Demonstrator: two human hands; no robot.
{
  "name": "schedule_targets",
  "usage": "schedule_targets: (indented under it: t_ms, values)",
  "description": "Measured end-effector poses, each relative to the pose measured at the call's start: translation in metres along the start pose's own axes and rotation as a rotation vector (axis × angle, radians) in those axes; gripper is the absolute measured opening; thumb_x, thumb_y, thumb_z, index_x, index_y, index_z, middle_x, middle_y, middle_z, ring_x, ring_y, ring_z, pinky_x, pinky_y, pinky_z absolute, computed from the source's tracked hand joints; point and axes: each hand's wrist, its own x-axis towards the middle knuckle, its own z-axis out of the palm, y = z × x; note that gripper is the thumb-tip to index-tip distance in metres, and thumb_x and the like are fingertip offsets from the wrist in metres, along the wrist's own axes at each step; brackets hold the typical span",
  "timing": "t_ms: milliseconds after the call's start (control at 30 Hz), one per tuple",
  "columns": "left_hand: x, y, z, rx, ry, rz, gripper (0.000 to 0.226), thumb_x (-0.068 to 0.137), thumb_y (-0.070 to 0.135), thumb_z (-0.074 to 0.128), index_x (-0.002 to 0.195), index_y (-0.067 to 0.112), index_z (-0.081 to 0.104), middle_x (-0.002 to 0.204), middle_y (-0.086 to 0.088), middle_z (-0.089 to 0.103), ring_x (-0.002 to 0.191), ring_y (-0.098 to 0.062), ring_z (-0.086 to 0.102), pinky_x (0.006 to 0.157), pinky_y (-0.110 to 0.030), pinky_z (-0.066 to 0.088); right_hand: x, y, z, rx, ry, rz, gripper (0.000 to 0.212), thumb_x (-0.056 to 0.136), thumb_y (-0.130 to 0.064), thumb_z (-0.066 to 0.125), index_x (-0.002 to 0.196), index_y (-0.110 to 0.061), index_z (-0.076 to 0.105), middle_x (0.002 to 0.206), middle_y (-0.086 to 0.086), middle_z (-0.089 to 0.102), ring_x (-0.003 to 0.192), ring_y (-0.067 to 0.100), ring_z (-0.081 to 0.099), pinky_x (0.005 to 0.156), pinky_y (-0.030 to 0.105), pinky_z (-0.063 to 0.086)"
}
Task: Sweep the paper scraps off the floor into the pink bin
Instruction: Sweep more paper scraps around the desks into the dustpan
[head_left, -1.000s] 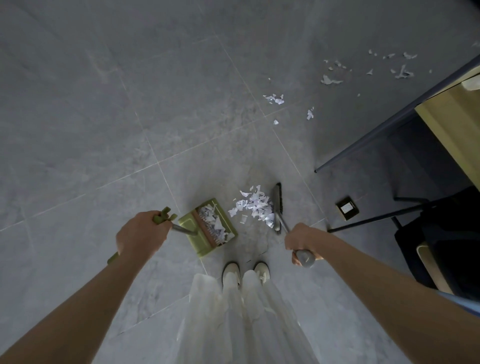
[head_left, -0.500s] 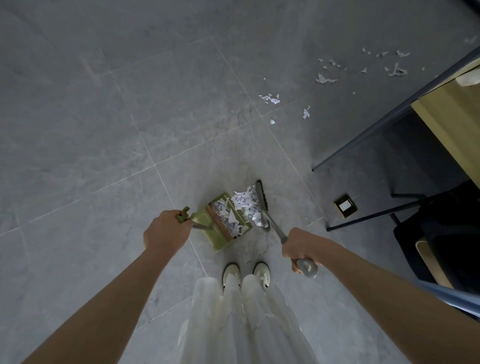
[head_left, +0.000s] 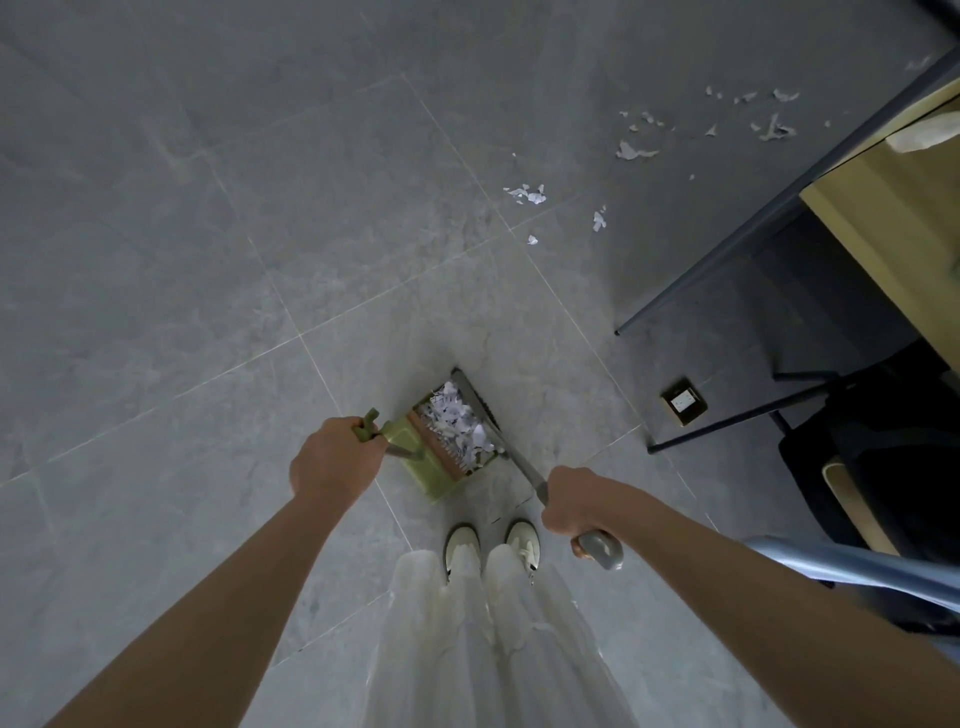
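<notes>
- grey tile floor, loose paper scraps scattered far right near worktop
- green dustpan on floor by shoes, scrap pile inside, broom head against its mouth
- left hand grips dustpan handle
- right hand clenches broom handle
- pink bin not visible

One green dustpan and one broom are sitting on the floor — two hands, two white shoes are showing. Scraps are lying in one heap plus two loose scatters — too small to count singly.
</notes>
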Motion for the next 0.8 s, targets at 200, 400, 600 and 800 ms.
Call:
schedule_targets:
  t_ms: [200, 400, 600, 800]
  values:
    - [-0.001, -0.008, 0.003, -0.047, -0.006, 0.009, 0.02, 0.087, 0.028, 0.06, 0.069, 0.02, 0.061, 0.056, -0.001, 0.055, 0.051, -0.02, 0.051, 0.056, -0.027, 0.039, -0.012, 0.001, 0.004, -0.145, -0.011, -0.033, 0.03, 0.096, -0.014, 0.046, 0.124, -0.002, 0.048, 0.075, 0.003, 0.043, 0.063, 0.012, 0.05, 0.052, 0.019, 0.038]
    - [-0.006, -0.016, 0.008, -0.062, -0.011, -0.01, 0.02, 0.09, 0.031, 0.058, 0.072, 0.022, 0.061, 0.059, -0.001, 0.061, 0.053, -0.02, 0.055, 0.059, -0.029, 0.043, -0.021, -0.001, 0.006, -0.207, -0.036, -0.066, 0.012, 0.095, -0.011, 0.045, 0.106, -0.006, 0.049, 0.072, 0.003, 0.044, 0.064, 0.014, 0.051, 0.051, 0.019, 0.037]
    - [-0.017, -0.015, 0.014, -0.109, 0.049, -0.058, 0.02, 0.088, 0.04, 0.061, 0.077, 0.023, 0.065, 0.067, -0.001, 0.069, 0.066, -0.022, 0.067, 0.071, -0.037, 0.054, -0.027, -0.006, 0.012, -0.17, -0.04, -0.07, 0.025, 0.094, -0.01, 0.047, 0.117, -0.002, 0.053, 0.072, 0.005, 0.047, 0.058, 0.014, 0.05, 0.051, 0.021, 0.04]
    - [-0.024, -0.004, 0.016, -0.125, 0.077, -0.074, 0.02, 0.086, 0.039, 0.061, 0.074, 0.024, 0.065, 0.066, 0.0, 0.068, 0.066, -0.022, 0.065, 0.063, -0.031, 0.047, -0.036, -0.01, 0.012, -0.283, -0.062, -0.131, 0.009, 0.095, -0.007, 0.044, 0.101, -0.003, 0.048, 0.071, 0.004, 0.043, 0.076, 0.021, 0.054, 0.052, 0.021, 0.038]
